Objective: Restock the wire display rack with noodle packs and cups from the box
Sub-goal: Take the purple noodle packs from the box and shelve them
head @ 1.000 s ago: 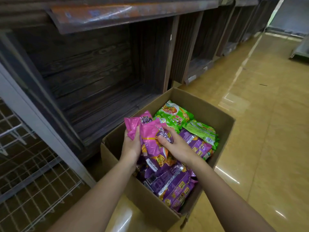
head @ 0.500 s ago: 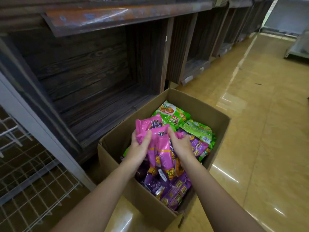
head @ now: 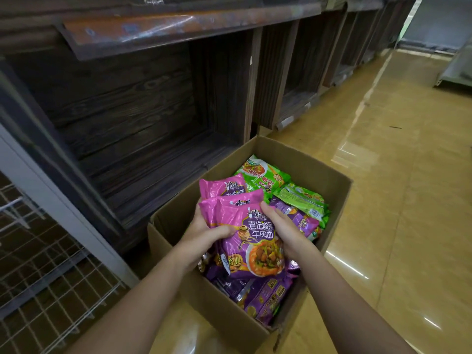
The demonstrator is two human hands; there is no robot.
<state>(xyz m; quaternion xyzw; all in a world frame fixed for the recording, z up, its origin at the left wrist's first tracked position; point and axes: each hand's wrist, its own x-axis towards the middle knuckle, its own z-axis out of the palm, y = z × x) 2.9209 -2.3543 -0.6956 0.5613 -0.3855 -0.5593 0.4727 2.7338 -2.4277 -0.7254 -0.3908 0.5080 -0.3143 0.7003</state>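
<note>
Both hands sit over the open box (head: pixel 224 312) on the floor. Left hand (head: pixel 204 233) is curled round the left edge of the pink packs (head: pixel 245 226), right hand (head: pixel 283 226) grips their right edge, about three packs fanned. Green packs (head: pixel 260 175) at the box's far end, purple packs (head: pixel 268 297) at the near end. Wire rack (head: pixel 51 277) near left, beside wooden shelf (head: pixel 127 111).

Three pink-and-purple noodle packs (head: pixel 245 226), fanned in a stack with printed faces up, were clasped between the left hand (head: pixel 204 233) and the right hand (head: pixel 283 226), over the open cardboard box (head: pixel 332 180). Beyond the grip, green packs (head: pixel 260 175) lay at the box's far end. Under the grip and nearer than it, more purple packs (head: pixel 265 297) lay piled. The white wire display rack (head: pixel 51 277) stood well left of the grip.
</note>
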